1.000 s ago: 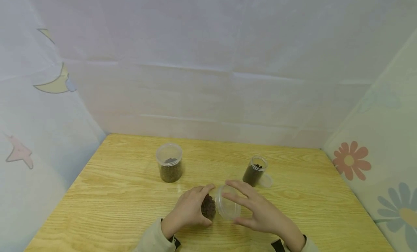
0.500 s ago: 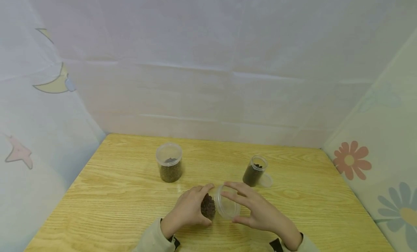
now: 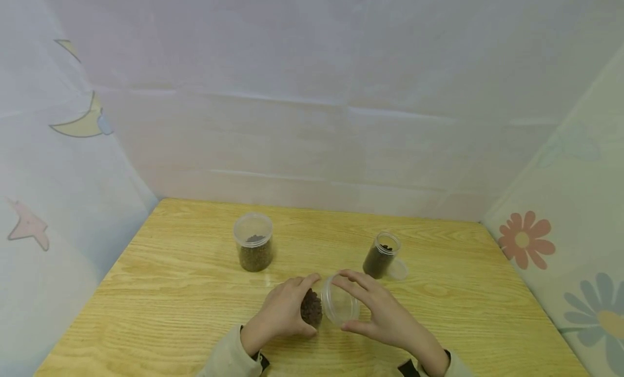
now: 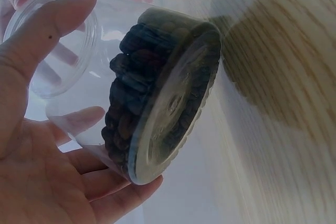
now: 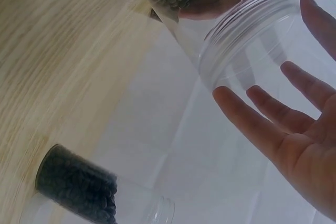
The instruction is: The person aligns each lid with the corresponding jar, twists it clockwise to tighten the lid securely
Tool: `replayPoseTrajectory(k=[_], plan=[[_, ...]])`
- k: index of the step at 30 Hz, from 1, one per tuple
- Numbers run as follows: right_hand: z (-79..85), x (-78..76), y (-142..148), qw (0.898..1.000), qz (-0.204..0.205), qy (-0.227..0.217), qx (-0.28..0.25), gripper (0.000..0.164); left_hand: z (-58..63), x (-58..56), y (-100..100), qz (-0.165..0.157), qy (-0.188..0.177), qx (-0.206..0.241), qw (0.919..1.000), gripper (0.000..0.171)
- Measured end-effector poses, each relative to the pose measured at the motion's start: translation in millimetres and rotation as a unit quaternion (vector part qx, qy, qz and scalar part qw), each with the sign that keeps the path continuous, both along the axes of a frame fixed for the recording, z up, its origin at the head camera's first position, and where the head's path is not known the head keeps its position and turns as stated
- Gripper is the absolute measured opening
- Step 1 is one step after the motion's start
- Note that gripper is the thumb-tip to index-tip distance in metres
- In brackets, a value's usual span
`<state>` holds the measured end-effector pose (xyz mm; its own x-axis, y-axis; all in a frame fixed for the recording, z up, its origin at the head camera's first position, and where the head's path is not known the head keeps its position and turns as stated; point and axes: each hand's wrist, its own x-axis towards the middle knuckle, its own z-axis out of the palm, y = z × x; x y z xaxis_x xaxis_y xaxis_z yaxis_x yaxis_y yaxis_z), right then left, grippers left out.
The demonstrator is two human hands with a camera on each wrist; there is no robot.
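My left hand (image 3: 280, 314) grips a clear plastic jar (image 4: 173, 103), thumb along one side and fingers round the other. Dark brown, bean-like pieces (image 3: 312, 309) fill its bottom end. The jar leans over with its round, ridged mouth end (image 3: 341, 304) toward the right, and its underside shows in the left wrist view. At that mouth end my right hand (image 3: 385, 312) is spread, thumb and fingers fairly straight, fingertips right at the rim. The right wrist view shows one fingertip (image 5: 223, 95) overlapping the rim's edge. I cannot tell whether a lid sits on the mouth.
A wide clear jar (image 3: 255, 252), partly filled with brown pieces, stands at the back left of the wooden table (image 3: 170, 268). A narrower jar (image 3: 378, 262) with dark pieces stands at the back right. Beside it lies a clear round lid (image 3: 398, 269). Patterned cloth hangs around the table.
My right thumb has shifted left along the mouth end, and its fingers have turned slightly round the rim. The left hand and its jar look nearly unmoved.
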<state>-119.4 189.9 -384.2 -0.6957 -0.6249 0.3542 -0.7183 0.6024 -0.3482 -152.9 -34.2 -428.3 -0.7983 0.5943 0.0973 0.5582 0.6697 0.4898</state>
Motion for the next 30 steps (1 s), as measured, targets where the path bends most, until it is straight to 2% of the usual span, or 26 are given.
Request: replayPoseTrajectory(k=[4,9,12,21,26,30], plan=[[0.4,1.3,-0.7,0.999,-0.018,-0.026,0.007,0.076,-0.2,0.0,-0.1,-0.001,0.001,-0.003,1.0,0.092],[1.9,0.5,0.9,0.999,-0.012,-0.03,0.007,0.078,-0.4,-1.1,-0.1,-0.001,0.0,-0.005,1.0,0.093],[2.4,-1.2,3.4,1.0,0.005,-0.025,0.01,0.083,-0.2,-1.8,-0.5,-0.004,-0.003,-0.003,1.0,0.093],[0.3,-12.5,7.1,0.995,0.099,-0.016,0.011,0.089,0.4,-2.7,-1.7,-0.008,-0.013,0.0,0.9999,0.094],[0.2,-13.9,6.6,0.994,0.108,0.019,0.009,0.09,-0.5,-2.7,-1.4,-0.007,-0.011,-0.005,0.9999,0.095],[-0.3,-13.8,6.1,0.995,0.102,0.018,0.01,0.09,-1.3,-3.0,-1.4,-0.007,-0.008,-0.004,0.9999,0.095]])
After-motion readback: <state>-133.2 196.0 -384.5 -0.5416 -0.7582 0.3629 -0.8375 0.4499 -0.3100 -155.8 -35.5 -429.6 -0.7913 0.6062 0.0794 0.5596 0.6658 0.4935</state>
